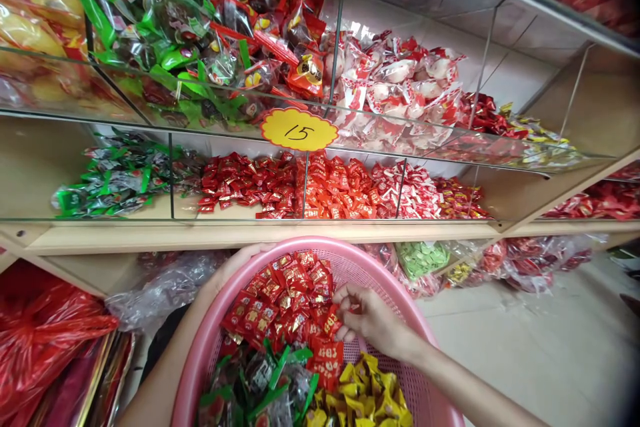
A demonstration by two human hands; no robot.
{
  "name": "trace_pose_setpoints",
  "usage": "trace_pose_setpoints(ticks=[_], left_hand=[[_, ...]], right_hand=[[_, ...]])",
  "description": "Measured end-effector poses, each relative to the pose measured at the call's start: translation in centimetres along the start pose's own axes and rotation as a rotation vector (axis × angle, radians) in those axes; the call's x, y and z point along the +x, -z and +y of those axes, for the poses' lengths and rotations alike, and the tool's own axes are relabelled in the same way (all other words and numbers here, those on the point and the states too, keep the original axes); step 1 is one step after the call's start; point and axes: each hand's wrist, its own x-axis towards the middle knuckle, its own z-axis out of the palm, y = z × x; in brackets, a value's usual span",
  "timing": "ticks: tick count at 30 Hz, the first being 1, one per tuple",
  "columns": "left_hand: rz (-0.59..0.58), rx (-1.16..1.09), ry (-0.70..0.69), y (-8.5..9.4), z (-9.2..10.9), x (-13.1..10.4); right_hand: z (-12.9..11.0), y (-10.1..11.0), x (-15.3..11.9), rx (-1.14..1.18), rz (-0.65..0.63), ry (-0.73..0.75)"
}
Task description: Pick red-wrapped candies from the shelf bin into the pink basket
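A round pink plastic basket stands in front of me. Inside it lie red candy packets, clear-and-green wrapped candies and yellow wrapped candies, each kind in its own heap. My right hand reaches over the rim, its fingers closed on a red candy packet with light lettering. Just below it, more of these lettered packets lie between the heaps. Along the far left side of the basket, my left hand grips the rim from outside; its fingers are partly hidden.
Beyond the basket rises a wooden shelf with glass-fronted compartments of wrapped candy. A yellow price tag reads 15. Bagged candies sit beneath the shelf, and a red plastic bag stands at the left. Pale floor tiles lie to the right.
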Motion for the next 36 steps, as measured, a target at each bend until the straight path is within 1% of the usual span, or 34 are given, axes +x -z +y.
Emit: trace_pose_setpoints(ticks=[4,9,12,14,17,20,22,24,26,27,29,32,34,36], left_hand=[[0.011,0.023,-0.023,0.1,0.0,0.1],[0.023,0.044,-0.08,-0.4,0.0,-0.1],[0.02,0.025,-0.064,-0.4,0.0,-0.1],[0.014,0.01,-0.056,-0.2,-0.1,-0.1],[-0.006,-0.005,-0.052,0.2,-0.1,0.1],[-0.016,-0.005,-0.002,0.3,0.0,0.1],[-0.018,0.005,0.026,0.2,0.1,0.2],[-0.012,0.017,0.015,0.1,0.1,0.3],[0.002,0.022,-0.017,0.1,0.1,0.3],[0.009,0.023,-0.028,0.1,0.1,0.3],[0.011,0.022,-0.021,0.1,0.1,0.3],[0.011,0.023,-0.003,-0.1,0.1,0.0],[0.012,0.021,-0.02,-0.2,0.1,-0.2],[0.007,0.015,-0.041,-0.2,0.2,-0.2]], right_hand=[[0.0,-0.3,0.2,-0.002,0.001,-0.038],[0.4,-0.9,0.5,-0.078,0.022,-0.038],[0.9,-1.2,0.4,-0.204,0.016,-0.012],[0.8,-1.3,0.2,-0.355,0.034,0.051],[-0.8,-1.0,-0.3,-0.61,0.119,0.174],[-4.4,0.0,0.0,-0.708,0.177,0.311],[-7.2,1.1,0.8,-0.754,0.248,0.421],[-9.7,2.5,2.4,-0.838,0.375,0.538],[-11.3,3.7,4.4,-0.907,0.516,0.624],[-11.7,4.1,5.6,-0.936,0.571,0.641],[-12.1,4.7,7.9,-0.988,0.641,0.627],[-11.8,5.0,10.5,-1.043,0.643,0.567],[-11.5,5.1,11.5,-1.022,0.634,0.56],[-11.4,5.4,11.6,-0.927,0.652,0.597]])
